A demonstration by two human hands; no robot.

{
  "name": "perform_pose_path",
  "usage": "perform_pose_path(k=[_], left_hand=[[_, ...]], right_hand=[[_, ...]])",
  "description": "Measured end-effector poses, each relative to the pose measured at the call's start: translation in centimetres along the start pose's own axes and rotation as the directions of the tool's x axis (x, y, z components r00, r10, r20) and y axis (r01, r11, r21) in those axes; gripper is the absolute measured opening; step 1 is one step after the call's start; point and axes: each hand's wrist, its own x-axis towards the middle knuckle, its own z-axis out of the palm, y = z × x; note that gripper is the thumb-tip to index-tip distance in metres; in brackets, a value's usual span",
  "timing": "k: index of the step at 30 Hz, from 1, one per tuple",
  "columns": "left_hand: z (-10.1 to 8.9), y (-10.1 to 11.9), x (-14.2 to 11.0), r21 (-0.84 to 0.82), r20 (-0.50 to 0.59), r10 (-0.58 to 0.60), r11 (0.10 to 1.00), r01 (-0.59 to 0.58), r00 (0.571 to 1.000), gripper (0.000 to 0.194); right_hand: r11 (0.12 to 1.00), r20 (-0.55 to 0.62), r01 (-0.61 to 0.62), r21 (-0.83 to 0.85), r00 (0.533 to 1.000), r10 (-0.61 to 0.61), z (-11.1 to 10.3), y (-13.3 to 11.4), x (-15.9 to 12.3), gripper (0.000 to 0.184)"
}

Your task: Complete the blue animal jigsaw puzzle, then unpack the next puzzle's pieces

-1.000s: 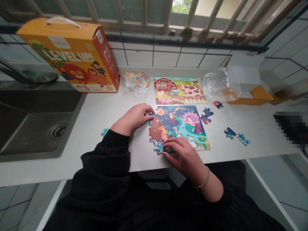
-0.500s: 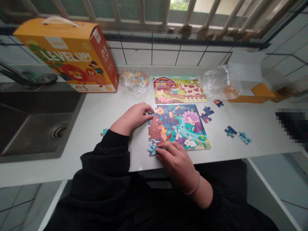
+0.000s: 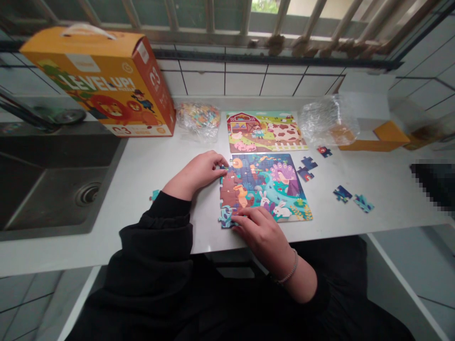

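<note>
A partly assembled jigsaw puzzle (image 3: pixel 261 189) with a peacock, rabbits and a brown bear lies flat on the white counter. My left hand (image 3: pixel 201 173) is at its upper left edge, thumb and fingertips closed on an edge piece. Over the lower left part rests my right hand (image 3: pixel 261 232), its fingers drawn together on a puzzle piece that they mostly cover. Loose pieces lie to the right: a dark blue piece (image 3: pixel 342 193), a teal piece (image 3: pixel 363 203) and several near the puzzle's upper right. Another teal piece (image 3: pixel 154 195) sits beside my left sleeve.
Behind the puzzle lies a farm picture (image 3: pixel 266 132) with a cow. A bag of pieces (image 3: pixel 199 118) stands beside the orange box (image 3: pixel 103 85). Crumpled clear plastic (image 3: pixel 329 122) and an open carton (image 3: pixel 373 142) are at back right. At left is a sink (image 3: pixel 57 189).
My right hand has shifted slightly at the puzzle's lower left, its fingers still on the piece. My left hand keeps its place. The whole view has moved a little.
</note>
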Motion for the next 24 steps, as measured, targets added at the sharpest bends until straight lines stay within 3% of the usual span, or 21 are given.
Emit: perform_pose_path(k=[7,18,24], left_hand=[[-0.14,0.33,-0.18,0.008,0.002,-0.011,1.0,0.011,1.0,0.018],[-0.09,0.2,-0.17,0.011,0.0,-0.003,1.0,0.003,1.0,0.019],[-0.05,0.0,-0.12,0.018,0.003,-0.001,1.0,0.001,1.0,0.019]], right_hand=[[0.999,0.058,-0.019,-0.032,0.998,0.021,0.17,0.11,0.32,0.022],[0.998,0.059,0.013,-0.068,0.998,-0.009,0.22,-0.3,0.53,0.014],[0.994,0.066,0.019,-0.107,0.998,-0.012,0.15,-0.38,0.58,0.022]])
